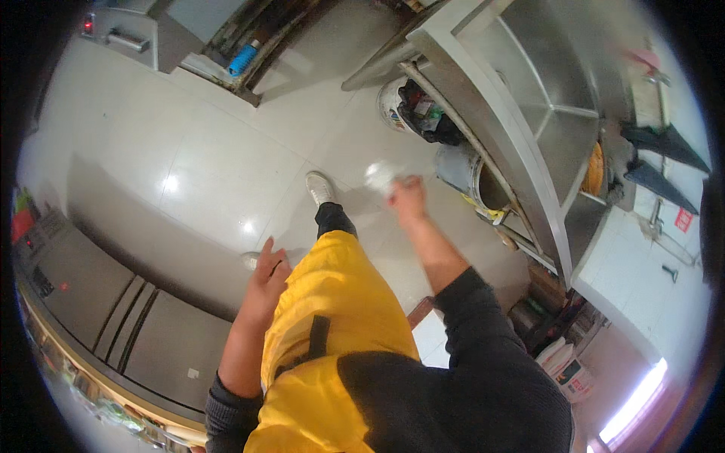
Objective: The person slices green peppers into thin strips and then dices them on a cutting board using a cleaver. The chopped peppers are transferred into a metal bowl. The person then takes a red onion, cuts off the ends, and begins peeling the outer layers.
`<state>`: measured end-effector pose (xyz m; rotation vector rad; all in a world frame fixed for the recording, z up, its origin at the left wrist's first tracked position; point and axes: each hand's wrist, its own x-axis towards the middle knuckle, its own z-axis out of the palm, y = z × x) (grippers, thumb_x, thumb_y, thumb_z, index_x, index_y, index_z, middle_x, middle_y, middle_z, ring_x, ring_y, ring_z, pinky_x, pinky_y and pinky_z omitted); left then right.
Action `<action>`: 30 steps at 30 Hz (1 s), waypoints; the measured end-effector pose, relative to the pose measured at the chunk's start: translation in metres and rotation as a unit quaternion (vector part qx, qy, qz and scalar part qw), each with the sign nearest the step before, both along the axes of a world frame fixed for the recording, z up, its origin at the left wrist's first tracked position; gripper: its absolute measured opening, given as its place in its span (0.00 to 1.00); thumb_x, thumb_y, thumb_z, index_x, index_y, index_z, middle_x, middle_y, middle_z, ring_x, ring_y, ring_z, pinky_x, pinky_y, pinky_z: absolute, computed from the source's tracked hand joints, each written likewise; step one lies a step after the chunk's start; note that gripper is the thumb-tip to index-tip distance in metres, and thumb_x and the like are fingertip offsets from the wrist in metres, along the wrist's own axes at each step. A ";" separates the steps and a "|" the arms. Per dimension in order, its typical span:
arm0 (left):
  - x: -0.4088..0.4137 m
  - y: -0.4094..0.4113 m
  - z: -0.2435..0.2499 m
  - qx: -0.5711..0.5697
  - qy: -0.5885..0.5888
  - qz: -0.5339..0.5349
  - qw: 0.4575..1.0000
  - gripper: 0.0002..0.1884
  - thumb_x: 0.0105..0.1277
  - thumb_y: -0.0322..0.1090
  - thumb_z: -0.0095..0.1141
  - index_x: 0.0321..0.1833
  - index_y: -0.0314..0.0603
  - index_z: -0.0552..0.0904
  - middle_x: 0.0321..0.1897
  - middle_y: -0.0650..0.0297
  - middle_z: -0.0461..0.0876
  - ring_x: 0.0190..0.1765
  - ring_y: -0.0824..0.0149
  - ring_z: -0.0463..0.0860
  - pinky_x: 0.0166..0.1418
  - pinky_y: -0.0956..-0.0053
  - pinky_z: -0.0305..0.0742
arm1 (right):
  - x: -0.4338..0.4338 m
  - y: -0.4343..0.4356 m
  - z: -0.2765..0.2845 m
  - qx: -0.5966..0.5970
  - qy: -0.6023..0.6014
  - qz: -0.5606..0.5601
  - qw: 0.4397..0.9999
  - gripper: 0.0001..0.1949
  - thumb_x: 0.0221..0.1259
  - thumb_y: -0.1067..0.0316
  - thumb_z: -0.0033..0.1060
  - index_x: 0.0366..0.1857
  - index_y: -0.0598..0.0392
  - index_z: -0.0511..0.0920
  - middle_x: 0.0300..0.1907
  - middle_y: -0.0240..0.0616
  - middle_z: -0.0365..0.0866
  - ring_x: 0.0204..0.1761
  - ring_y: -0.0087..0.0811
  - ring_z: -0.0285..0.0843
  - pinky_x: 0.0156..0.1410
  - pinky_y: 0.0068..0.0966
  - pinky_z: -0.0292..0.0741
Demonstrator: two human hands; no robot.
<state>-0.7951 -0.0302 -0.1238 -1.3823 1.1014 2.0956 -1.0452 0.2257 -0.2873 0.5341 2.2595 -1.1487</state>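
My right hand (pixel 408 199) is held out over the tiled floor, its fingers closed on a whitish, shiny object (pixel 380 176). Motion blur hides what that object is. Low beside my left thigh hangs my left hand (pixel 269 280), fingers partly spread and nothing visible in its grasp. A thin dark band (pixel 276 266) shows at its fingers. Yellow cloth (pixel 334 283), apparently an apron, covers my front and upper leg. One pale shoe (pixel 320 188) is planted ahead, and the other shoe (pixel 250 260) shows partly behind my left hand.
A stainless steel sink (pixel 510 141) stands at the right. Beneath its edge are a lined waste bucket (pixel 396 107) and a grey bucket (pixel 457 167). A steel-fronted refrigerated counter (pixel 170 328) runs along the left. A blue bottle-like item (pixel 243 59) lies on a low frame ahead.
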 end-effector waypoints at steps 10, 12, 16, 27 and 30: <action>0.142 0.011 -0.008 -0.092 -0.214 0.118 0.965 0.26 0.76 0.39 0.52 0.74 0.40 0.67 0.62 0.56 0.79 0.60 0.62 0.79 0.65 0.66 0.71 | -0.191 0.015 -0.072 -0.172 -0.075 -0.369 0.910 0.21 0.72 0.47 0.54 0.56 0.53 0.75 0.59 0.44 0.76 0.55 0.44 0.77 0.53 0.42 0.82; 0.164 0.015 0.007 -0.117 -0.229 0.170 0.951 0.25 0.76 0.39 0.52 0.74 0.40 0.68 0.62 0.57 0.79 0.60 0.63 0.79 0.66 0.66 0.71 | -0.157 0.008 -0.073 -0.072 -0.080 -0.204 0.973 0.19 0.73 0.49 0.52 0.52 0.54 0.76 0.53 0.42 0.78 0.51 0.41 0.78 0.50 0.40 0.81; 0.221 0.044 -0.012 -0.147 -0.122 0.139 0.972 0.23 0.75 0.35 0.53 0.71 0.39 0.72 0.58 0.57 0.83 0.59 0.63 0.81 0.64 0.68 0.74 | -0.059 -0.002 -0.023 0.065 -0.076 0.198 0.975 0.16 0.75 0.53 0.49 0.45 0.56 0.77 0.43 0.39 0.81 0.42 0.34 0.79 0.44 0.35 0.79; 0.687 0.094 0.151 -0.633 -0.526 0.371 0.431 0.19 0.61 0.27 0.58 0.57 0.35 0.79 0.54 0.48 0.80 0.61 0.47 0.76 0.67 0.58 0.70 | 0.430 -0.330 0.147 -0.152 0.111 0.801 0.568 0.15 0.73 0.62 0.54 0.53 0.59 0.82 0.45 0.44 0.88 0.40 0.33 0.86 0.44 0.27 0.80; 0.731 0.075 0.166 -0.545 -0.583 0.444 0.407 0.27 0.61 0.33 0.64 0.63 0.34 0.74 0.61 0.45 0.75 0.66 0.46 0.73 0.70 0.59 0.68 | 0.513 -0.425 0.232 -0.225 0.184 0.869 0.401 0.12 0.71 0.65 0.57 0.51 0.58 0.83 0.44 0.45 0.87 0.40 0.38 0.86 0.45 0.30 0.80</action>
